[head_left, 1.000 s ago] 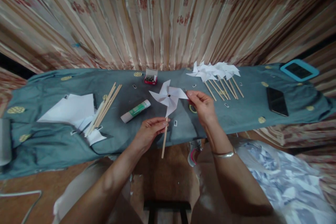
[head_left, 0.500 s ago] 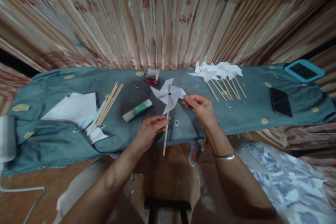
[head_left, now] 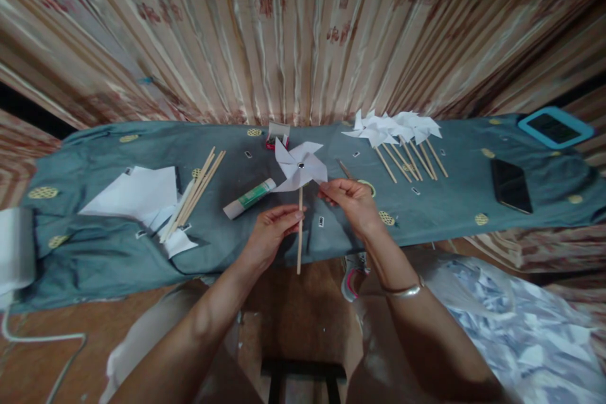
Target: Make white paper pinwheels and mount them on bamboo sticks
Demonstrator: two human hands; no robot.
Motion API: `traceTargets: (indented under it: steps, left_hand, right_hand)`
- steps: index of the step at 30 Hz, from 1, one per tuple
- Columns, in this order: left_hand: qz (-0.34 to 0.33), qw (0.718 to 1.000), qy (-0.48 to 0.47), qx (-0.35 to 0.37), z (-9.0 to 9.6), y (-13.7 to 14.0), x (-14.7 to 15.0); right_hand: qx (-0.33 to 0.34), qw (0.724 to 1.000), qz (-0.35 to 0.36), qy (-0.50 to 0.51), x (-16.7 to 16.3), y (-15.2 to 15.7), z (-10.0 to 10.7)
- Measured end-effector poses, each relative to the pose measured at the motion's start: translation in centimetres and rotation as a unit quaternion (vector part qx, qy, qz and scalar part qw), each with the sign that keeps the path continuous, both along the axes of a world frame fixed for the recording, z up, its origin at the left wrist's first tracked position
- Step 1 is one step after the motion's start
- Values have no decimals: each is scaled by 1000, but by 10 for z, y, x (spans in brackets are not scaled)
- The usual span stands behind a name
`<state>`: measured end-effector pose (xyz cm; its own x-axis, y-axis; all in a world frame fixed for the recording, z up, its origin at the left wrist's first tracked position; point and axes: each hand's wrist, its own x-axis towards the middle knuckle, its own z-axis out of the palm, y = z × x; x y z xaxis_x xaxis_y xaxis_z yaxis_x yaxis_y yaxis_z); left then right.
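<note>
In the head view, a white paper pinwheel (head_left: 307, 164) with a dark-and-shiny pin at its centre is held upright over the table's front part. My left hand (head_left: 274, 227) pinches its wooden stick (head_left: 300, 246) between thumb and fingers, below the paper blades. At the lower right blade tip, my right hand (head_left: 353, 202) has thumb and forefinger closed, seemingly on the paper edge. Behind that hand lie what look like scissors (head_left: 368, 187), partly covered. A green and white glue stick (head_left: 249, 198) rests left of the pinwheel. Beyond it stands a small open red box (head_left: 271, 142), partly hidden by a blade.
White paper sheets (head_left: 135, 192) and loose wooden sticks (head_left: 201, 192) lie on the left. Several finished-looking pinwheels (head_left: 402, 126) lie at the back right, near a black phone (head_left: 511, 185) and a blue-framed tablet (head_left: 556, 127). A bag of white folded paper (head_left: 525, 322) is below, right.
The pinwheel's blades have turned on the stick. My right hand has come slightly down and left, showing more of the scissors. My left hand keeps its hold.
</note>
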<state>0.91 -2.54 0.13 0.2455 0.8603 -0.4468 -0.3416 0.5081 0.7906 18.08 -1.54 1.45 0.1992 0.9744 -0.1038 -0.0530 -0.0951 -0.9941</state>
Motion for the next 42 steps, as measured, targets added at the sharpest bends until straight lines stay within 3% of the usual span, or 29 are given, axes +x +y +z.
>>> traceTargets:
  steps: [6, 13, 20, 42]
  left_hand:
    - [5, 1000, -3, -2, 1, 0, 0]
    - [-1, 1000, 6, 0, -1, 0, 0]
    - [2, 1000, 2, -2, -1, 0, 0]
    - [8, 1000, -3, 11, -2, -1, 1]
  right_hand:
    - [-16, 999, 36, 23, -7, -2, 2]
    - [-10, 1000, -2, 11, -4, -1, 1]
    - [-18, 1000, 4, 20, -4, -2, 3]
    - [-21, 997, 75, 30, -18, -4, 3]
